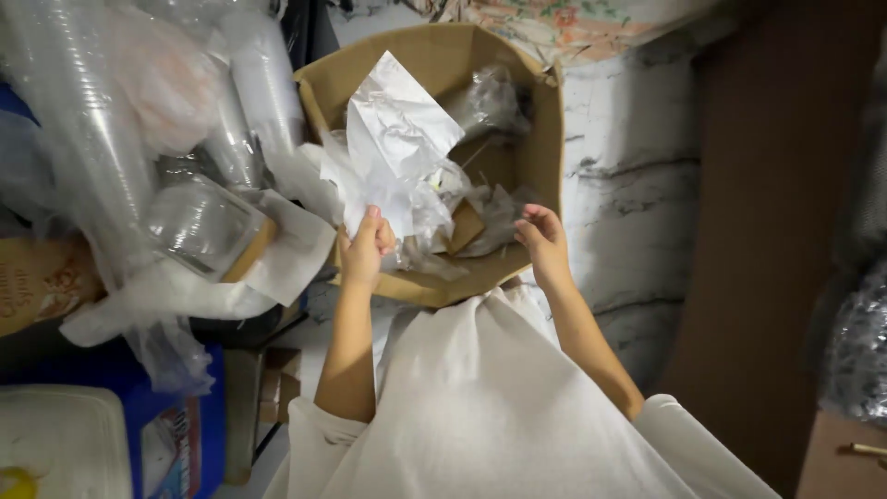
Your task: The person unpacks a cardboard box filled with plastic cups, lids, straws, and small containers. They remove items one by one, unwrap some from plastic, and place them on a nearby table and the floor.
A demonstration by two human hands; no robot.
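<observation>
White, crumpled plastic wrapping [393, 139] stands up over the open cardboard box [545, 139], pinched at its lower edge by your left hand [363, 248]. Your right hand [540, 236] hovers half-curled at the box's near rim, holding nothing. With so thin a pinch, the sheet could slip and fall outside, toward the sleeves of clear cups [254, 92] just beside the box.

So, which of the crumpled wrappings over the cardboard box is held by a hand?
The big white crumpled sheet: the left hand grips its lower edge. The clear ones lie loose in the cardboard box.
</observation>
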